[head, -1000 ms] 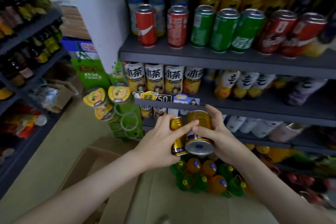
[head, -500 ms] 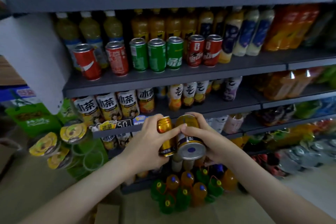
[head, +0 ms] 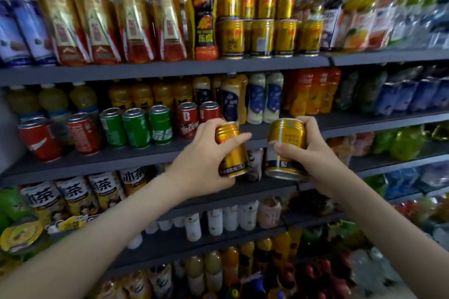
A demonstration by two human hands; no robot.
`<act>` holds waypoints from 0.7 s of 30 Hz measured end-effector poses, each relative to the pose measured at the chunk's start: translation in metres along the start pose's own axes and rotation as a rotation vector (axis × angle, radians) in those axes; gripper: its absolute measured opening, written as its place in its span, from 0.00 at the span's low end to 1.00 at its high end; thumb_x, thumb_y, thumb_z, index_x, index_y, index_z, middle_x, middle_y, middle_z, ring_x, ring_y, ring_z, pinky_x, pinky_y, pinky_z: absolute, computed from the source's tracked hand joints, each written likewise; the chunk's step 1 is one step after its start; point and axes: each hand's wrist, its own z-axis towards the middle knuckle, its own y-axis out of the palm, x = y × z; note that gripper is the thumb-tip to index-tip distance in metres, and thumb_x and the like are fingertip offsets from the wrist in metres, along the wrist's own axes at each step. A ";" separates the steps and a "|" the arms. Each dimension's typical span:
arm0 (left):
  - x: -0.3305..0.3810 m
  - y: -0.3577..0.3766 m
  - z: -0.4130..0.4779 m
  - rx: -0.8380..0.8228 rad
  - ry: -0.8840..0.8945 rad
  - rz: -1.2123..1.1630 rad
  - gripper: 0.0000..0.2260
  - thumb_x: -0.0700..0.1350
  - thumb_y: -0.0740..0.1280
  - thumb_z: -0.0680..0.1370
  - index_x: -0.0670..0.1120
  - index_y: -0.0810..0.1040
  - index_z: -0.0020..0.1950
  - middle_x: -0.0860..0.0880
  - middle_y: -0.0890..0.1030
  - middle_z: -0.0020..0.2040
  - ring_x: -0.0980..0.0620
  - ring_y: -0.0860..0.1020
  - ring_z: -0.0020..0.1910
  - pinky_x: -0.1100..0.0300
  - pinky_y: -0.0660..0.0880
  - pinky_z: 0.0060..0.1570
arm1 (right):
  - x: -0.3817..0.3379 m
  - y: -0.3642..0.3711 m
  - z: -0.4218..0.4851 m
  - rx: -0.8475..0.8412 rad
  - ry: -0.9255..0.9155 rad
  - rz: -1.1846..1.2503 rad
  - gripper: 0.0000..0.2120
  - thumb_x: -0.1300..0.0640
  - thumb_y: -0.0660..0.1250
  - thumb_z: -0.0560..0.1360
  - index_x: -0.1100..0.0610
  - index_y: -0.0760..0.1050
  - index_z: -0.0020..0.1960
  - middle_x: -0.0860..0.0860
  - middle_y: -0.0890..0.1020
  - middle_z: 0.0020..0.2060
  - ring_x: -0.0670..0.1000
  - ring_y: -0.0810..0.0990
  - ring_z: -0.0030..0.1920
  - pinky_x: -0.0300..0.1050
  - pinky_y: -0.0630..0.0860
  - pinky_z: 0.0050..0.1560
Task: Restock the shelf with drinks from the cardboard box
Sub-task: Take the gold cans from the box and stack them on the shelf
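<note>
My left hand point(head: 202, 160) grips a gold drink can point(head: 232, 150), held upright in front of the middle shelves. My right hand point(head: 313, 153) grips a second gold can point(head: 285, 147) just to the right of it, a small gap between the two. On the upper shelf point(head: 267, 62) stands a double-stacked group of matching gold cans point(head: 264, 22), above and slightly right of my hands. The cardboard box is out of view.
Tall tea bottles point(head: 116, 24) and a dark bottle point(head: 204, 19) fill the upper shelf left of the gold cans. Red and green cans point(head: 136, 127) line the shelf behind my hands, with juice bottles behind them. Lower shelves hold more bottles.
The view has tilted up from the floor and box to the upper shelves. Both hands have risen with the cans, and the two cans have come apart.
</note>
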 end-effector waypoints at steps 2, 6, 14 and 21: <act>0.011 -0.003 0.029 0.049 0.009 0.041 0.39 0.53 0.76 0.66 0.55 0.63 0.74 0.48 0.57 0.67 0.44 0.59 0.66 0.48 0.73 0.56 | -0.013 -0.028 0.013 0.006 -0.079 -0.035 0.22 0.58 0.72 0.72 0.42 0.63 0.53 0.51 0.75 0.49 0.47 0.80 0.43 0.37 0.77 0.37; 0.020 -0.024 0.071 0.125 0.040 0.154 0.41 0.55 0.76 0.66 0.53 0.61 0.74 0.46 0.59 0.66 0.41 0.62 0.66 0.48 0.76 0.51 | -0.041 -0.060 0.044 -0.039 -0.224 -0.099 0.22 0.59 0.73 0.72 0.42 0.62 0.54 0.50 0.75 0.50 0.44 0.80 0.42 0.36 0.78 0.38; -0.011 -0.077 0.138 0.239 0.048 0.404 0.44 0.54 0.77 0.64 0.48 0.60 0.74 0.44 0.60 0.67 0.43 0.59 0.66 0.51 0.78 0.45 | -0.095 -0.070 0.139 -0.010 -0.468 -0.118 0.30 0.59 0.74 0.71 0.49 0.59 0.64 0.51 0.73 0.55 0.47 0.79 0.51 0.37 0.78 0.43; -0.058 -0.092 0.201 0.380 0.128 0.569 0.43 0.54 0.77 0.62 0.43 0.64 0.73 0.42 0.62 0.65 0.40 0.63 0.63 0.47 0.81 0.38 | -0.137 -0.067 0.239 0.111 -0.625 -0.153 0.30 0.57 0.76 0.69 0.50 0.58 0.59 0.57 0.73 0.56 0.51 0.80 0.50 0.48 0.81 0.49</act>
